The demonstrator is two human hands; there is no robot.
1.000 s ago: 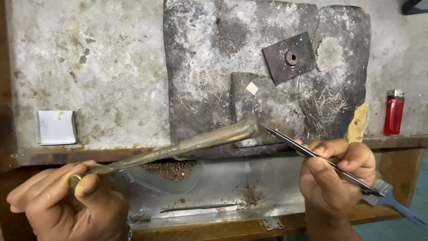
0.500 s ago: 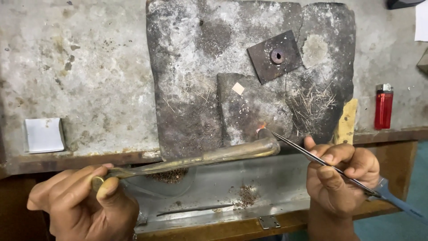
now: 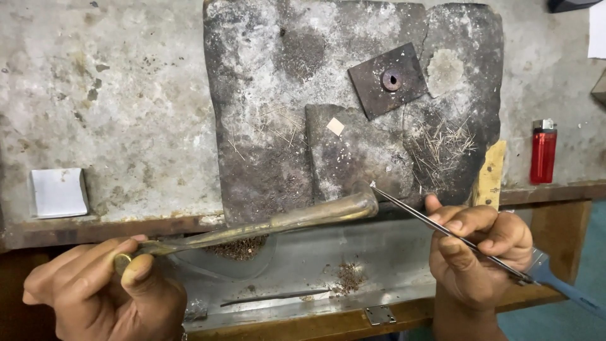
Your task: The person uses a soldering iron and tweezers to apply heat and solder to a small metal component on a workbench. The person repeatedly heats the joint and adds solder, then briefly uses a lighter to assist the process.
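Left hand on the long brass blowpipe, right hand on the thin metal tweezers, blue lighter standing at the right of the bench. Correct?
One error: the lighter is red, not blue. The head view shows the red plastic lighter standing at the right of the grey stained bench. The rest holds: the left hand grips the long brass blowpipe, and the right hand holds the thin metal tweezers.

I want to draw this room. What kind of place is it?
Probably a metalworker's or jeweller's bench: a scorched dark slab on a stained worktop, a long brass blowpipe in the left hand, thin metal tweezers in the right hand, and a red lighter.
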